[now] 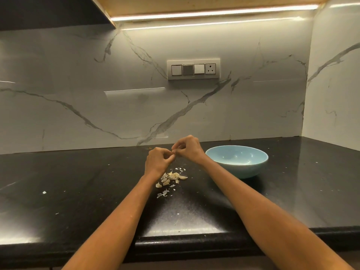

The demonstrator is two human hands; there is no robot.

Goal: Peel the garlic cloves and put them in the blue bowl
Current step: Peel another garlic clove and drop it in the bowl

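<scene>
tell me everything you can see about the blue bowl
The blue bowl is a round, pale blue bowl with a smooth glossy look, likely ceramic. It stands upright on the black countertop, to the right of the garlic pile and just beyond the right forearm. Neither hand touches it. Its inside catches light reflections; a few tiny specks may sit near the bottom, too small to identify. No chips or cracks show.

Left of the hands: open black countertop point(68, 182), only small flecks scattered.
Right side: blue bowl point(236, 160) stands near the right hand point(188, 148).
Below the hands: garlic cloves point(172, 177) and skins lie clustered.
Behind: passage is closed by the marble wall point(97, 94).
</scene>
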